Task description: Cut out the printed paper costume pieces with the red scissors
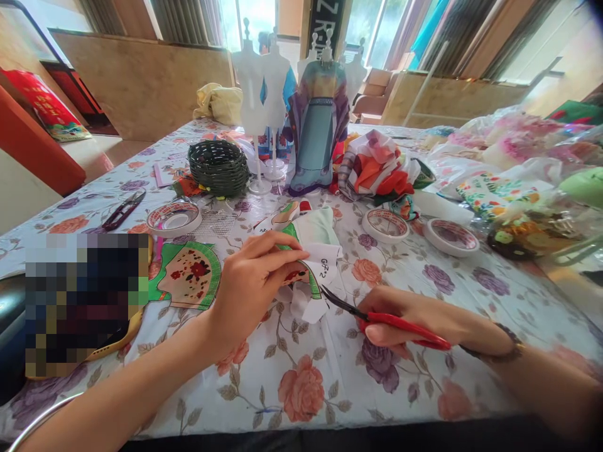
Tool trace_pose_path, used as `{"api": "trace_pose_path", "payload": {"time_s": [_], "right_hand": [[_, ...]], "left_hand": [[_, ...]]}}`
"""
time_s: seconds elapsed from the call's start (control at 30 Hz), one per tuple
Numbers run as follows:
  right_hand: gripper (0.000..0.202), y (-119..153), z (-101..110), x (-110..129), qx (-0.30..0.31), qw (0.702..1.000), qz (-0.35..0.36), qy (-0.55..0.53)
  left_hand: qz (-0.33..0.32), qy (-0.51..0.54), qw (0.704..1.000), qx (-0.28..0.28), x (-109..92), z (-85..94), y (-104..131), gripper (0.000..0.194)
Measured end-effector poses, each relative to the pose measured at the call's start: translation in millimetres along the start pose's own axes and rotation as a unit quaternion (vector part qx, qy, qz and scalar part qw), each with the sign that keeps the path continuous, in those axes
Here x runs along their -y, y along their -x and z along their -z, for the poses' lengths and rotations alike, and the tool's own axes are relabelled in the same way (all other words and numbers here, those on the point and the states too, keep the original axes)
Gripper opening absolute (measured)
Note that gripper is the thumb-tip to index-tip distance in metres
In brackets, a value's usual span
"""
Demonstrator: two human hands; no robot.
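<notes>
My left hand (257,282) pinches a piece of white fabric (325,263) printed with a green-edged red pattern and marked with black writing. Red-handled scissors (405,326) are gripped in my right hand (400,314), their dark blades pointing left at the fabric's lower right edge. Whether the blades touch the cloth is hard to tell. A cut-out green-edged piece (193,276) with dark red spots lies flat to the left of my left hand.
White tape rolls (174,216) lie on both sides. Dark snips (124,210) and a phone (87,301) are at left. Behind stand a dark woven basket (219,166), white mannequins (252,94), a dressed mannequin (318,132) and bundled fabric (377,169). Plastic-wrapped items (527,194) fill the right.
</notes>
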State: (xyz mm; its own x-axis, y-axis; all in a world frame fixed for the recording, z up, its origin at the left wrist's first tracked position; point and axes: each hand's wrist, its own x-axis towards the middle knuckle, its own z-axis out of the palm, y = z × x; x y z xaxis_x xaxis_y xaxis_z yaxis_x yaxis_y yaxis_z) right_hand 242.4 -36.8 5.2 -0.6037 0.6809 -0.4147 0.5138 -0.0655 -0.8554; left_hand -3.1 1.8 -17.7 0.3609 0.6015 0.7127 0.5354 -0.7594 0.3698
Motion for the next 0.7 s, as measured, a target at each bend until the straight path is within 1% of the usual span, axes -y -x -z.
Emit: {"api": "trace_pose_path", "payload": {"time_s": [0.13,0.3,0.5,0.57,0.7], "right_hand": [[0.061,-0.9,0.3,2.5,0.020,1.000,-0.006,-0.004],[0.063,-1.9,0.0,2.0,0.002,1.000,0.007,-0.001],[0.061,-2.7,-1.6,1.1,-0.004,1.000,0.016,0.001],[0.063,-1.7,-2.1,4.0,-0.010,1.000,0.006,0.007],[0.066,1.0,-2.4,11.0,0.018,0.999,-0.041,0.030]], "left_hand": [[0.006,0.006,1.000,0.006,-0.8,-0.3,0.4,0.018],[0.016,0.012,1.000,0.017,-2.5,-0.3,1.3,0.019],[0.005,0.018,1.000,0.019,-1.6,-0.5,2.4,0.019],[0.001,0.020,1.000,0.019,-0.7,-0.3,2.5,0.019],[-0.003,0.039,0.999,0.024,-0.9,0.9,1.8,0.020]]}}
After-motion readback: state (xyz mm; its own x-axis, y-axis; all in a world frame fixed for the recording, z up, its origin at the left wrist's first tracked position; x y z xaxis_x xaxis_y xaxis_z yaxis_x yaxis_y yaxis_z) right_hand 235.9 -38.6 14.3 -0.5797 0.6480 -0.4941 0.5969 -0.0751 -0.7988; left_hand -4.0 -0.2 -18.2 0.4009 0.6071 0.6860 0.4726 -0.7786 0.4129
